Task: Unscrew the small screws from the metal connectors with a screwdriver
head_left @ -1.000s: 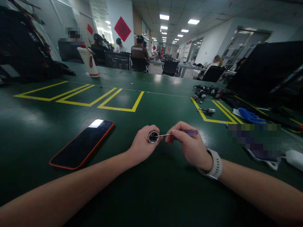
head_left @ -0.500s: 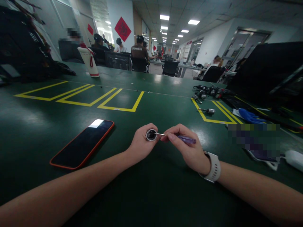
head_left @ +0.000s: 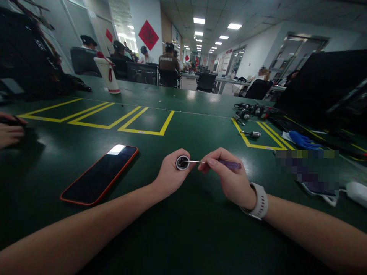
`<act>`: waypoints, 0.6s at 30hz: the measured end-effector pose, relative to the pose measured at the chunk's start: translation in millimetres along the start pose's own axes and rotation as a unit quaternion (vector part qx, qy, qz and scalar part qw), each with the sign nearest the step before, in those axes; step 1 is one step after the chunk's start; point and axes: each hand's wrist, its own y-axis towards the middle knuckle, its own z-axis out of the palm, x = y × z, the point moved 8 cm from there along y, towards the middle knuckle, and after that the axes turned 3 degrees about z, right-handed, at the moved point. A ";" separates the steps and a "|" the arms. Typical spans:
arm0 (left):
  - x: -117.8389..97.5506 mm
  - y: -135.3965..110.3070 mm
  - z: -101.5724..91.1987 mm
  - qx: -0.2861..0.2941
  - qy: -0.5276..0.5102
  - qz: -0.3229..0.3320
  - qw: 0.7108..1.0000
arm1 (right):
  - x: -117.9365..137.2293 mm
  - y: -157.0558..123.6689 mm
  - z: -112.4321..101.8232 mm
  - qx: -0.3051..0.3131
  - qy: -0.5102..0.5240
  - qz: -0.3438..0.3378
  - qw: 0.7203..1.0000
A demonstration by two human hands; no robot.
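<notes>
My left hand (head_left: 172, 172) is wrapped round a small round metal part (head_left: 182, 163), its dark hollow end facing me; the rest of the part is hidden in the palm. In my right hand (head_left: 226, 172) is a screwdriver with a clear purple handle (head_left: 231, 165), pinched near the front of the handle. Its thin shaft points left, and the tip is at the mouth of the metal part. Whether the tip touches anything inside, I cannot tell. A phone in an orange case (head_left: 100, 175) lies on the green table left of my left hand.
Several metal connectors (head_left: 246, 110) lie at the back right, with a single one (head_left: 254, 135) nearer. Beyond my right wrist are a blue glove (head_left: 304, 140) and a white object (head_left: 357, 194). A paper cup (head_left: 107, 74) stands far left. Another person's hand (head_left: 10, 131) rests at the left edge.
My right hand and the screwdriver have shifted slightly right, showing more of the shaft. My left hand has barely moved. Another person's hand has come in at the left edge.
</notes>
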 end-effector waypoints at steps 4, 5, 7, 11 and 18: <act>3.6 -1.1 -0.7 -0.016 0.037 0.014 0.999 | 26.7 -8.3 7.5 0.019 -0.176 -0.091 0.980; 4.2 -1.5 -0.9 -0.019 0.051 0.019 0.998 | 33.3 -10.6 10.9 0.027 -0.209 -0.119 0.970; 4.3 -2.2 -1.3 -0.022 0.082 0.029 0.996 | 42.6 -14.5 17.5 0.042 -0.261 -0.165 0.950; 3.9 -3.3 -1.6 -0.021 0.111 0.040 0.993 | 45.9 -18.1 27.1 0.073 -0.322 -0.208 0.921; 7.1 -2.3 -3.8 -0.030 0.074 0.013 0.997 | 43.5 -26.1 38.8 0.131 -0.370 -0.289 0.873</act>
